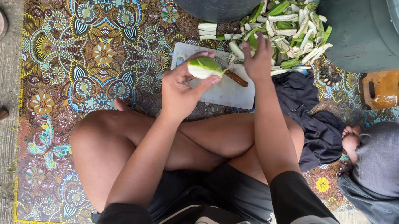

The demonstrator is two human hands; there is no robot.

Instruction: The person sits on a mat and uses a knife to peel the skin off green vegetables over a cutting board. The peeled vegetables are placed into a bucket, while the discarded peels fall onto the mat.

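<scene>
Gripping a half-peeled green fruit in the left hand, right hand open over the peelings; knife could easily get bumped off the cutting board.

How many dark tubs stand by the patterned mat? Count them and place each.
2. One dark tub at the top centre, behind the cutting board; one green-grey tub at the top right, beside the peel pile. Both are cropped.
</scene>
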